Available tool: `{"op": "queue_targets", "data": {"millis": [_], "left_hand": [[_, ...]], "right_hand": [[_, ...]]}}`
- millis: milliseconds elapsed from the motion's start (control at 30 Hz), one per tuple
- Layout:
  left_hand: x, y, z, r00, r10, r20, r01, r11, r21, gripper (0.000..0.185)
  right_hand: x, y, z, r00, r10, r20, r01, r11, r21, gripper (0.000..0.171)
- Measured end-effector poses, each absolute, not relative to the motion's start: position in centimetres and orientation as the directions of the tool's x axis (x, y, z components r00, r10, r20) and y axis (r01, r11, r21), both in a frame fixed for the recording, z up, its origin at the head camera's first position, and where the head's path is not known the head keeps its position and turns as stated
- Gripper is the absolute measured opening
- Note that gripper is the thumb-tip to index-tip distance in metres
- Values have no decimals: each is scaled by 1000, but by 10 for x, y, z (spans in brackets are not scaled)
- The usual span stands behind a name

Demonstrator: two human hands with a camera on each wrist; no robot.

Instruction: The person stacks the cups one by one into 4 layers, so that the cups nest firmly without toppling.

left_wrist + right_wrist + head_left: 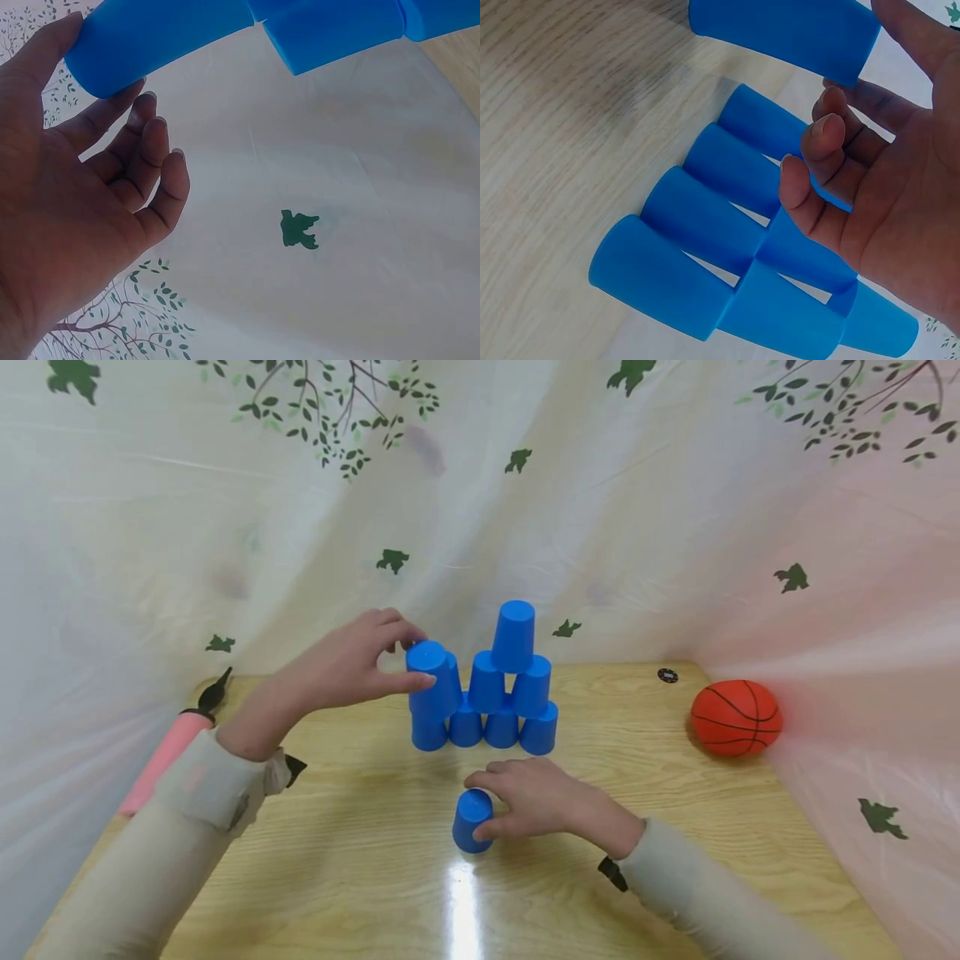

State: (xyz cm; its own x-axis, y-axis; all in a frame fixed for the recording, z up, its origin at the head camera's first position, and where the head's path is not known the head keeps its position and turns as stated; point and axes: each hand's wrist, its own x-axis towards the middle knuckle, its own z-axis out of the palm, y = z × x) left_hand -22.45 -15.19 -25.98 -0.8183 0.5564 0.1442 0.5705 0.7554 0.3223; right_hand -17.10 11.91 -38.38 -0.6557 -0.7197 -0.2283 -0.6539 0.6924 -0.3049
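A: What's sitting on the table (675,793)?
B: Cup pyramid (498,693) at the back-mid; ball (737,717) lying well to its rt.
A: Hands?
B: L hand (352,664) is pinching a cup (433,681) on the pyramid's left edge, 2nd row. R hand (536,797) is gripping a lone cup (471,820) standing just in front of the pyramid.

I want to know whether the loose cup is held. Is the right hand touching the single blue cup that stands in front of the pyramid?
Touching. In the head view the right hand wraps its fingers round the single blue cup, no gap visible.
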Motion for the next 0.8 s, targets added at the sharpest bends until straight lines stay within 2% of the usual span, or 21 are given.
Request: {"op": "queue_targets", "data": {"millis": [500,800], "left_hand": [[-248,-139,-249,-828,550,114,554,767,322,57],[-262,-130,-245,-821,561,102,559,757,338,59]], "right_hand": [[-175,118,-392,-647,-729,-223,-660,682,-314,67],[-175,115,-392,-649,-732,-207,-663,678,-319,61]]}}
